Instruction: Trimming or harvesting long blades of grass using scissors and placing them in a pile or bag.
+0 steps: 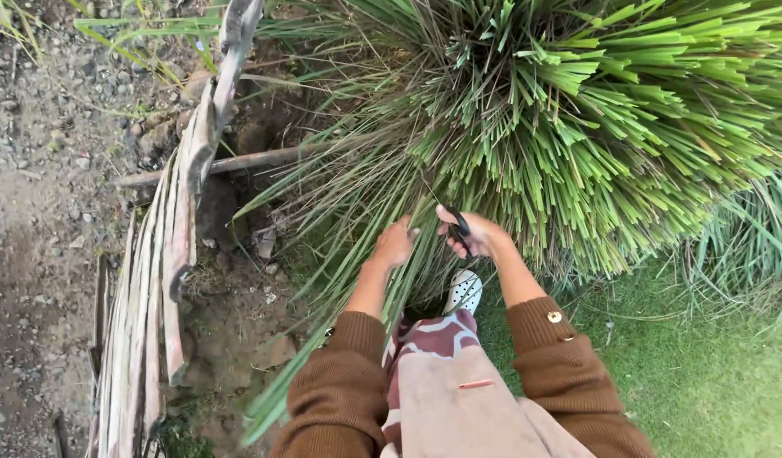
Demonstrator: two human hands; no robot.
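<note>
A big clump of long green grass with trimmed blade tips fills the upper right. My left hand grips a bunch of its lower drooping blades. My right hand holds the black handles of a pair of scissors at the base of the clump, just right of my left hand. The scissor blades are hidden among the leaves. Both arms wear brown knitted sleeves.
A low fence of weathered wooden slats runs down the left, with bare gravelly soil beyond it. Short lawn lies at the lower right. My white perforated shoe stands below the hands.
</note>
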